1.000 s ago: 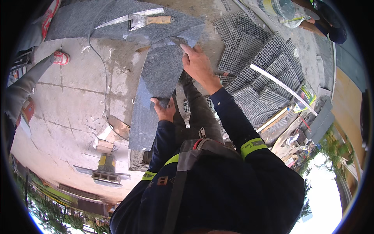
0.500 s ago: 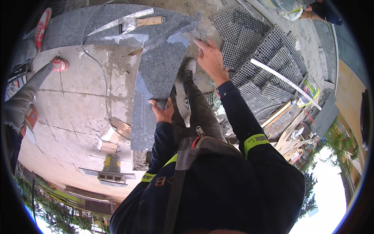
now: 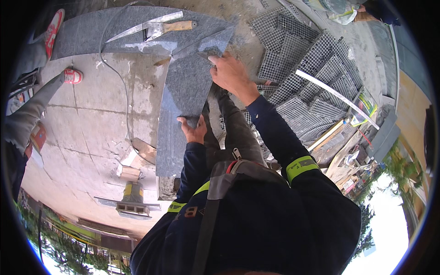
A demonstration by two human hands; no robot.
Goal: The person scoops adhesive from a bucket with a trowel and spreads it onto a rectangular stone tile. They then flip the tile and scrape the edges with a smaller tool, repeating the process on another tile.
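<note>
My left hand grips the lower right edge of a speckled grey stone slab with thumb and fingers. My right hand is closed around a small grey flat piece, perhaps a scraper blade, at the slab's upper right corner; my fingers partly hide it. The slab meets a larger curved grey stone band above it. On that band lie a long metal strip and a wooden-handled trowel.
Gridded mats are piled on the right, crossed by a white strip. A cable snakes over the concrete floor. People's legs and red shoes stand at the left; a co-worker's arm shows upper right. A bucket-like container stands lower left.
My right hand has moved up and right from the corner, then back down-left onto it with fingers more curled. My left hand keeps its grip. The view has shifted slightly.
</note>
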